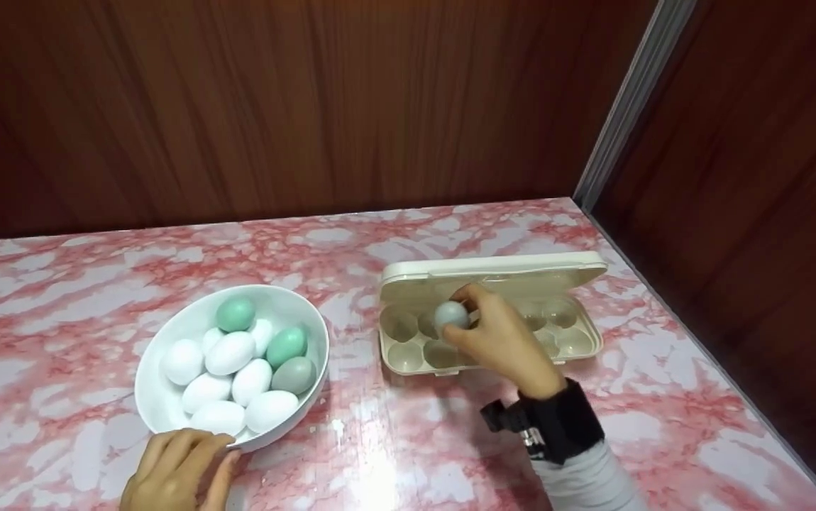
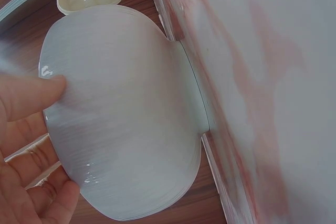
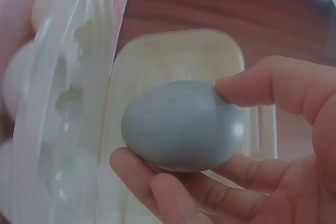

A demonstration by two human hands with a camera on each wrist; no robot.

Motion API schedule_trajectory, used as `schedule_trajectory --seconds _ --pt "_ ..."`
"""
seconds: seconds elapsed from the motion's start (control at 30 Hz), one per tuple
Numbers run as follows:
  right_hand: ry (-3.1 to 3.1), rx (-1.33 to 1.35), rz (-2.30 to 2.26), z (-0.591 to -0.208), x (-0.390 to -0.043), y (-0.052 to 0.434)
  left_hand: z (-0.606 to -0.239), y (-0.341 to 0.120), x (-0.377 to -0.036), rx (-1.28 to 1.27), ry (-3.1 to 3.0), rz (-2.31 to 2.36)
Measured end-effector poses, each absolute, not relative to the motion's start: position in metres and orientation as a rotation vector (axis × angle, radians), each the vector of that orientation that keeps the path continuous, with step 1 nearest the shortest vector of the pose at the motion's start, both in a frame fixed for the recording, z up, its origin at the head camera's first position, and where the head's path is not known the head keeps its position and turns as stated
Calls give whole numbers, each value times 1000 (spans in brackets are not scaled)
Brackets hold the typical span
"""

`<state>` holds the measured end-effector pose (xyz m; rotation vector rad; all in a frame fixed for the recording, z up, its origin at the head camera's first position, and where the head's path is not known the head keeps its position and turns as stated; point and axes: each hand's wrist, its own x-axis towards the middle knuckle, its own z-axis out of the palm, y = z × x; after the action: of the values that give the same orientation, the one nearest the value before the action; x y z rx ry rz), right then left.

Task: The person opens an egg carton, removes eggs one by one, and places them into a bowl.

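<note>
My right hand point(image 1: 500, 337) pinches a grey-blue egg point(image 3: 181, 127) between thumb and fingers, above the cream plastic egg box point(image 1: 408, 366). The box lies with its lid point(image 1: 493, 266) raised at the back, and the hand covers some of its round wells. On the left is a white bowl point(image 1: 156, 341) holding several white eggs point(image 1: 230, 353), two green eggs point(image 1: 286, 346) and a grey egg point(image 1: 294, 375). My left hand point(image 1: 174, 472) grips the bowl's near rim. In the left wrist view its thumb point(image 2: 37, 95) presses the outer wall, and the other fingers curl at the edge.
Both bowl and egg box stand on a pink-and-white marbled table point(image 1: 351, 255). Dark wood panels point(image 1: 309, 106) rise behind it and along the right side, meeting at a grey metal post point(image 1: 635, 99).
</note>
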<state>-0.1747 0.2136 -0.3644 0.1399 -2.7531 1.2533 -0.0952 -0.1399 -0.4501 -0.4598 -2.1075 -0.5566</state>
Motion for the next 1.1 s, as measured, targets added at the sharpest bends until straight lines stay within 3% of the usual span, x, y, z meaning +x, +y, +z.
schedule_trajectory --seconds 0.63,1.1 --pt "-2770 472 1341 -363 -162 155 -451 -141 -96 -462 -2106 -560" --pt "-2800 628 1341 -335 -161 104 -452 -142 -99 -501 -2066 -533"
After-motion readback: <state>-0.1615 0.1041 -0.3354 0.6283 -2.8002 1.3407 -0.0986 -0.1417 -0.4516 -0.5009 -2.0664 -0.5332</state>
